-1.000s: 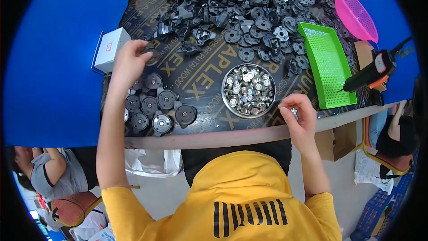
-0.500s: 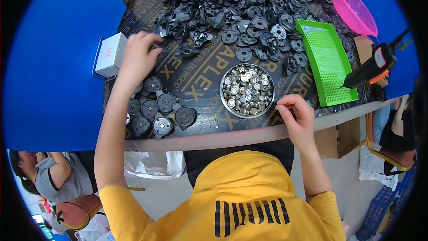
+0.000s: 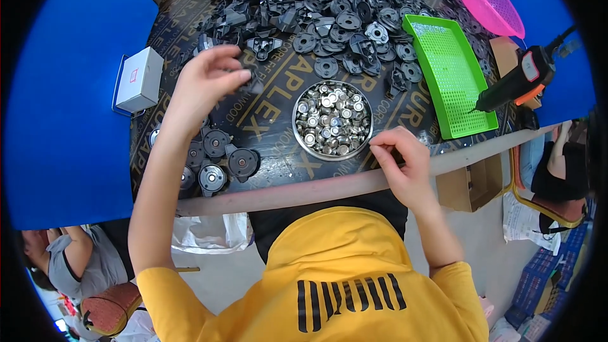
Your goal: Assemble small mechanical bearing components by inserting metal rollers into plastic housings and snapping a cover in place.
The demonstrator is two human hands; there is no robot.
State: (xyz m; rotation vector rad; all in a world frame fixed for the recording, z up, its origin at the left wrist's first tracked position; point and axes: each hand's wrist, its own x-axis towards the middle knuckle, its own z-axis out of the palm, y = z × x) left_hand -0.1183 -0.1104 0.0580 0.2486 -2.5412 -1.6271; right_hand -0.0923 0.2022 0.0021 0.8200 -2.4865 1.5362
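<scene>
My left hand (image 3: pixel 206 85) is over the table at the left, its thumb and fingers curled around the side of a blurred black plastic part (image 3: pixel 254 85). How firmly it grips the part is hard to see. My right hand (image 3: pixel 404 159) rests by the near right rim of a round metal bowl (image 3: pixel 296 128), thumb and forefinger pinched together. Whatever sits between those fingertips is too small to make out. Small shiny metal caps (image 3: pixel 332 114) fill the bowl. Below my left hand lie several black round assemblies (image 3: pixel 242 162), one with a silver disc (image 3: pixel 212 178).
A large heap of black plastic parts (image 3: pixel 278 0) covers the far table. To the right are a green perforated tray (image 3: pixel 453 76), a pink basket (image 3: pixel 491 0) and a black electric screwdriver (image 3: pixel 516 79). A white box (image 3: pixel 140 79) stands left. Another person (image 3: pixel 82 259) sits at lower left.
My left hand has moved right toward the black part, which has shifted slightly nearer to me. My right hand stays pinched beside the bowl. The whole view has shifted a little.
</scene>
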